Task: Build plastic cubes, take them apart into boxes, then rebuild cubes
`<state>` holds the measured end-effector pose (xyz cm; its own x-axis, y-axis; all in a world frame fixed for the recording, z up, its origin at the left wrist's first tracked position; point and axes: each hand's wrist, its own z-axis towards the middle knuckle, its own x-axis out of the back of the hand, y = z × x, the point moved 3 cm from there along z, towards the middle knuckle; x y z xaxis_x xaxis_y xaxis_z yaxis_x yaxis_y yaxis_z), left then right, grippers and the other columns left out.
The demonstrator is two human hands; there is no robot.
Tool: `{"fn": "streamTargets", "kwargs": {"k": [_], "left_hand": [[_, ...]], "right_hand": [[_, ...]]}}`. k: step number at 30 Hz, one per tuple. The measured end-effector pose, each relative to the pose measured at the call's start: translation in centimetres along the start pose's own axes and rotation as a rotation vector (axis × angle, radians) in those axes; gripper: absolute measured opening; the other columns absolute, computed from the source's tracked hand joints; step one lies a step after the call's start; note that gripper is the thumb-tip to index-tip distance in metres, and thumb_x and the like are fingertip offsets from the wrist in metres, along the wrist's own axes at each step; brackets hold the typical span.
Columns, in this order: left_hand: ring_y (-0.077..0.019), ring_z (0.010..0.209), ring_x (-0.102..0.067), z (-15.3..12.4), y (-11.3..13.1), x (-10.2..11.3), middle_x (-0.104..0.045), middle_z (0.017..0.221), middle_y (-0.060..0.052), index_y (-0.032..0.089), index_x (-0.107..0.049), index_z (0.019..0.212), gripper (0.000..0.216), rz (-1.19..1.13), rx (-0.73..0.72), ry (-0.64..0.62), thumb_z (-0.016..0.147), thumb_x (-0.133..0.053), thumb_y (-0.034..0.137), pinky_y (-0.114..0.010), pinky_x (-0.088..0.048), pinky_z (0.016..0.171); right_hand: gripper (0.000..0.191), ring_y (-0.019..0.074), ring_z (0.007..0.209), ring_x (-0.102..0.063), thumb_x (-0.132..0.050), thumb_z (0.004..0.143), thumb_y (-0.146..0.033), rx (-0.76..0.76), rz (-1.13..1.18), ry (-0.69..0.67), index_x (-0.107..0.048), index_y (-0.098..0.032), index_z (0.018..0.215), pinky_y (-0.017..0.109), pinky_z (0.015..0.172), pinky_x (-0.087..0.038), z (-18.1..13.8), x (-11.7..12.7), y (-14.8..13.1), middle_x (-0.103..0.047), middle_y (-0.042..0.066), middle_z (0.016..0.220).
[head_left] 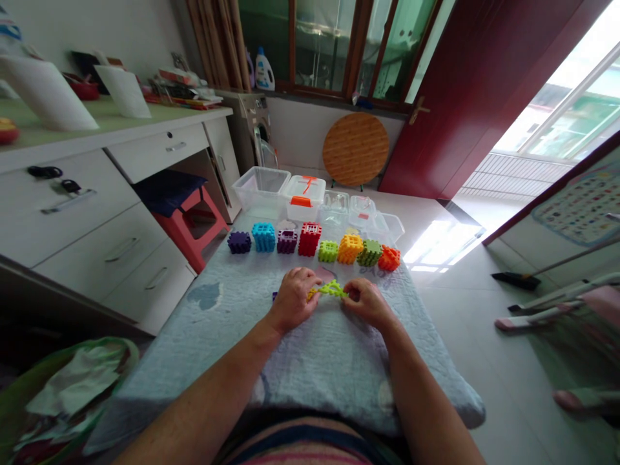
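A lime-green plastic interlocking building piece [332,289] with notched edges lies between my two hands, low over the cloth. My right hand [367,300] pinches its right end between thumb and fingers. Curled over the left side, my left hand [294,297] grips a yellow piece [311,294] that meets the green one; whether they are locked together I cannot tell. Past the left hand's outer edge peeks a bit of a dark purple piece [274,296], the rest hidden beneath the hand. My left fingers partly cover the yellow piece.
Beyond my hands stand sorted stacks of such pieces, among them a blue stack [264,237], a red stack [309,239] and an orange stack [389,258]. Behind them are a clear bin [261,187] and a lidded box [306,190]. A blue-grey cloth [320,361] covers the table.
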<state>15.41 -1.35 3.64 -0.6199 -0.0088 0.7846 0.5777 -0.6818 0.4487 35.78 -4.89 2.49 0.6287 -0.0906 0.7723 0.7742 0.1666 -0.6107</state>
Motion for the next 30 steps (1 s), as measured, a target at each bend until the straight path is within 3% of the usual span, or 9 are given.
{"fn": "streamTargets", "kwargs": {"k": [6, 14, 25, 30], "left_hand": [[-0.0242, 0.1, -0.056, 0.1, -0.5, 0.9, -0.062, 0.101, -0.007, 0.02, -0.065, 0.101, 0.022, -0.074, 0.054, 0.183, 0.081, -0.061, 0.012, -0.041, -0.047, 0.093], [-0.0236, 0.098, -0.056, 0.0, -0.5, 1.2, -0.063, 0.099, -0.007, 0.019, -0.064, 0.098, 0.018, -0.091, 0.059, 0.228, 0.083, -0.059, 0.012, -0.04, -0.047, 0.092], [-0.0241, 0.097, -0.056, 0.0, -0.6, 1.3, -0.065, 0.097, -0.007, 0.018, -0.065, 0.097, 0.019, -0.115, 0.038, 0.224, 0.08, -0.059, 0.011, -0.039, -0.047, 0.09], [-0.0244, 0.095, -0.057, 0.0, -0.4, 1.4, -0.065, 0.094, -0.007, 0.018, -0.064, 0.095, 0.017, -0.114, 0.005, 0.249, 0.081, -0.058, 0.011, -0.04, -0.047, 0.087]], "right_hand": [[0.008, 0.0139, 0.057, -0.05, -0.059, 0.071, -0.028, -0.123, 0.074, 0.263, -0.061, -0.02, 0.071, 0.025, 0.058, -0.039, 0.8, -0.8, 0.0, -0.055, -0.002, 0.061], [0.009, 0.0164, 0.055, -0.052, -0.059, 0.071, -0.031, -0.267, 0.051, 0.517, -0.059, -0.021, 0.071, 0.028, 0.059, -0.038, 3.0, -0.7, -2.8, -0.057, -0.001, 0.058], [0.009, 0.0207, 0.063, -0.06, -0.058, 0.077, -0.028, -0.396, -0.115, 0.558, -0.063, -0.021, 0.075, 0.029, 0.062, -0.037, 5.5, -1.6, -3.9, -0.068, 0.005, 0.067], [0.01, 0.0203, 0.069, -0.064, -0.061, 0.079, -0.026, -0.456, -0.158, 0.513, -0.066, -0.019, 0.082, 0.027, 0.065, -0.038, 6.3, -1.8, -4.6, -0.07, 0.004, 0.071]]}}
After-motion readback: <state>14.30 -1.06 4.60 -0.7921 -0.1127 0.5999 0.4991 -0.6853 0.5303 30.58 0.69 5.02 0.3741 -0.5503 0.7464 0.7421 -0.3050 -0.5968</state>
